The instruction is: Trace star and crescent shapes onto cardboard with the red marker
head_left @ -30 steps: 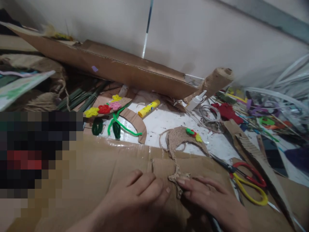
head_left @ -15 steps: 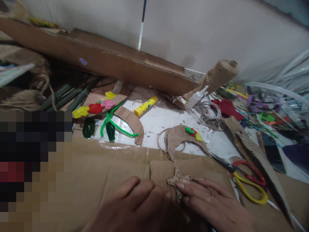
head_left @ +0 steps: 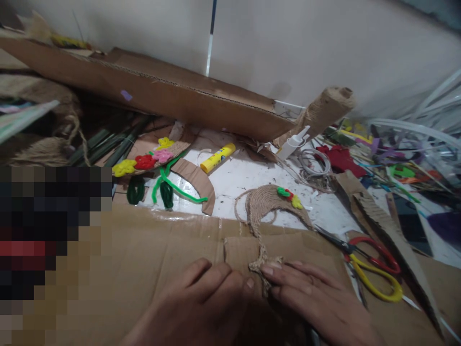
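Note:
My left hand [head_left: 205,298] rests on the cardboard sheet [head_left: 144,264] with its fingers curled in; whatever it may hold is hidden. To its right, my right hand [head_left: 313,300] lies with its fingers stretched out flat. Its fingertips touch a small knotted piece of jute twine [head_left: 257,265]. A braided strand links that piece to a crescent wrapped in jute twine [head_left: 261,206], which carries small green, red and yellow flowers [head_left: 290,197]. Beneath my right palm a dark, thin object shows only in part.
Scissors with red and yellow handles [head_left: 376,274] lie at the right, beside a cardboard strip [head_left: 389,235]. Beyond are a yellow glue stick [head_left: 218,158], a white bottle [head_left: 293,144], a twine roll [head_left: 327,110] and a cardboard crescent [head_left: 198,182]. A long cardboard piece [head_left: 173,101] stands behind.
The view has shifted slightly. Both hands stay nearly in place around the knotted twine, with only small finger movement.

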The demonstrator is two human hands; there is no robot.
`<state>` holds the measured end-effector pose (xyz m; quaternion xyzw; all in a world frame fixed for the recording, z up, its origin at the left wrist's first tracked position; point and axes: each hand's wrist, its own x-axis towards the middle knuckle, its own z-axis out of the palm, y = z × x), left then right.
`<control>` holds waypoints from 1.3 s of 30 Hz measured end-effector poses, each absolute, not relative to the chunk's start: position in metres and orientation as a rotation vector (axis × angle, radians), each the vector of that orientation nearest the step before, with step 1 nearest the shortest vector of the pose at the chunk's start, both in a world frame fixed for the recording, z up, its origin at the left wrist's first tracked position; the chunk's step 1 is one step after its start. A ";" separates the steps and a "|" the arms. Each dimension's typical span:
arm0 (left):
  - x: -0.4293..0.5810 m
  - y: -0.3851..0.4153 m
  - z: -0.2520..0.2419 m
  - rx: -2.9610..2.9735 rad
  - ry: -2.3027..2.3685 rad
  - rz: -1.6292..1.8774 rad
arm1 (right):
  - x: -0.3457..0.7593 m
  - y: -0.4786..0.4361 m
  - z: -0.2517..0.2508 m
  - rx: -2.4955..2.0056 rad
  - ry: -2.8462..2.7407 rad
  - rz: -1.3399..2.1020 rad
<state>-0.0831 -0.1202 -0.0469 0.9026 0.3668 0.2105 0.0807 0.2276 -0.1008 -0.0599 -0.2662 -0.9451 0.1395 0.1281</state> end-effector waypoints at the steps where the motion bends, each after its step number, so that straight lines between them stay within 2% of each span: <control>1: -0.083 -0.120 -0.044 2.703 1.098 0.609 | 0.228 -0.101 -0.061 -0.761 -2.748 0.393; 7: -0.089 -0.105 -0.027 2.692 1.129 0.521 | 0.225 -0.101 -0.064 -0.737 -2.719 0.355; 15: -0.091 -0.058 -0.014 2.466 0.702 0.412 | 0.211 -0.100 -0.038 -0.843 -2.722 0.466; 20: -0.087 -0.051 -0.013 2.337 0.813 0.344 | 0.201 -0.099 -0.028 -0.837 -2.634 0.504; 27: -0.085 -0.049 -0.008 2.425 0.800 0.322 | 0.201 -0.096 -0.026 -0.980 -2.422 0.728; 32: -0.082 -0.045 -0.007 2.465 0.809 0.325 | 0.200 -0.102 -0.029 -1.049 -1.999 0.941; 35: -0.079 -0.042 -0.004 2.511 0.827 0.293 | 0.198 -0.103 -0.026 -1.096 -1.832 0.888; 39: -0.074 -0.040 0.000 2.575 0.837 0.232 | 0.196 -0.099 -0.014 -1.062 -1.897 0.791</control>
